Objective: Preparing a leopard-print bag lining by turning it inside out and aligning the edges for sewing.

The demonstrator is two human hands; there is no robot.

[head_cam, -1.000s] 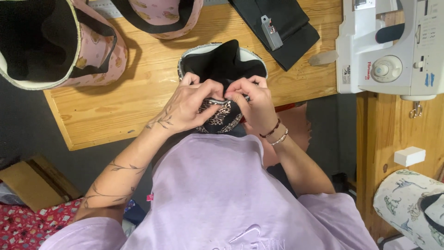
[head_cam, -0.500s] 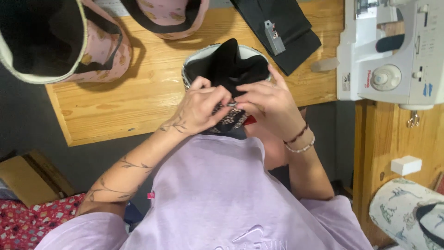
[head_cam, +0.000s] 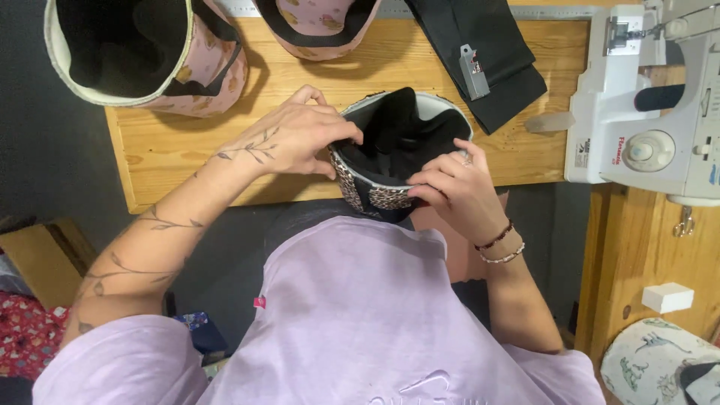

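A leopard-print cap (head_cam: 375, 193) with a black lining and a white rim stands open side up at the near edge of the wooden table (head_cam: 180, 161). My left hand (head_cam: 289, 139) grips the cap's left rim, fingers curled over the edge. My right hand (head_cam: 454, 191) pinches the rim at the cap's near right side. Both wrists rest over my lap, above my lilac shirt.
Two pink patterned caps (head_cam: 142, 52) (head_cam: 319, 26) lie at the table's back left. Folded black fabric (head_cam: 484, 56) with a grey clip lies at the back. A white sewing machine (head_cam: 652, 105) stands right. A white block (head_cam: 667, 298) and a dinosaur-print cap (head_cam: 652, 364) sit lower right.
My hands have spread apart from the front seam to the cap's two sides. The cap now stands open and upright, showing its black inside.
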